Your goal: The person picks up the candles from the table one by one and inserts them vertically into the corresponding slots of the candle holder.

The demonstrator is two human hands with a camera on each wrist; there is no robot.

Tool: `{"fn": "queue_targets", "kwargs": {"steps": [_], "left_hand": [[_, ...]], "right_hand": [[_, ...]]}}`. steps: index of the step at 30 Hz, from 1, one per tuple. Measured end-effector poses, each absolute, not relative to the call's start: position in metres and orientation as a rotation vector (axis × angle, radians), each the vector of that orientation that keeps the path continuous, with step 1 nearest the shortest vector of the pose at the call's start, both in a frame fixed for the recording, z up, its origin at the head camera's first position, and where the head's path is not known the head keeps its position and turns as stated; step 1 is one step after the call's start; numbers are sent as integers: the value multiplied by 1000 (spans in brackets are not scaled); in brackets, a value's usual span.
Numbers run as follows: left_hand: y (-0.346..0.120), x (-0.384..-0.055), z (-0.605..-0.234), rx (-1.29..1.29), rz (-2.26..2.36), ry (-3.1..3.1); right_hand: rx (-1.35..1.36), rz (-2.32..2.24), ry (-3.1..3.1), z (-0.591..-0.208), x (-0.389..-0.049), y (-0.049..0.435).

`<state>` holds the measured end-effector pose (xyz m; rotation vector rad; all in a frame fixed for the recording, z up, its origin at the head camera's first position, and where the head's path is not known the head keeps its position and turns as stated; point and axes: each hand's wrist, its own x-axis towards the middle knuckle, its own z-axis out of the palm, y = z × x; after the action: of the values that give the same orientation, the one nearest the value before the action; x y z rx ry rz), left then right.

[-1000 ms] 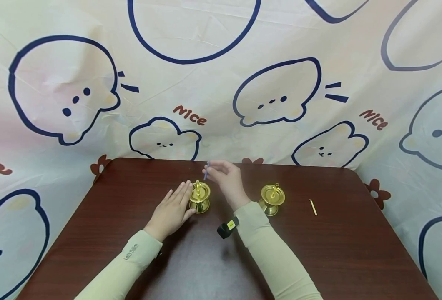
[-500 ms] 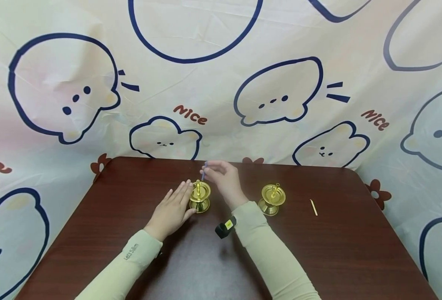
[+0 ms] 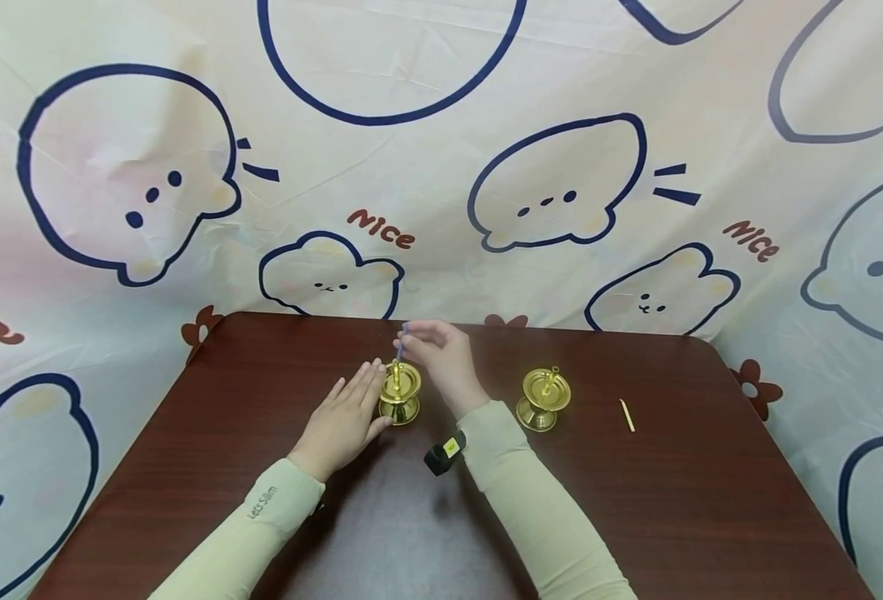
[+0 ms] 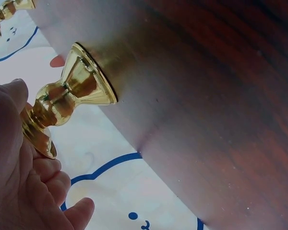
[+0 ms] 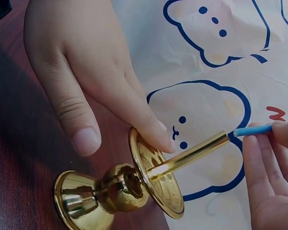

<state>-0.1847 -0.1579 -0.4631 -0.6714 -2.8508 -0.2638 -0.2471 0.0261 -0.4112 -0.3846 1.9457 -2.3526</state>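
Blue stick, pinched in our right hand, shifted left, aligned above left candlestick; straight-fingered left hand touches candlestick.

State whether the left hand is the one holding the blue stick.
No, the right wrist view shows the right hand pinching the blue stick, while the left hand is at the brass holder.

Table: red-brown, wood-grained, glossy, far corners rounded. Clock centred on it, 12 at far edge. Gold holder is standing upright at 11; second holder is standing upright at 2; yellow stick is lying between 2 and 3.
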Motion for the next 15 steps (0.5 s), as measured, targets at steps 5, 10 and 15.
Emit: {"fn": "queue_targets", "kwargs": {"steps": [5, 10, 15], "left_hand": [[-158, -184, -462, -667, -264, -2856], [-158, -184, -463, -662, -262, -2852], [-158, -185, -464, -664, -264, -2854]], "right_hand": [[-386, -2358, 1928, -413, -248, 24], [-379, -2334, 1958, -414, -249, 23], [-384, -2320, 1976, -414, -249, 23]]}}
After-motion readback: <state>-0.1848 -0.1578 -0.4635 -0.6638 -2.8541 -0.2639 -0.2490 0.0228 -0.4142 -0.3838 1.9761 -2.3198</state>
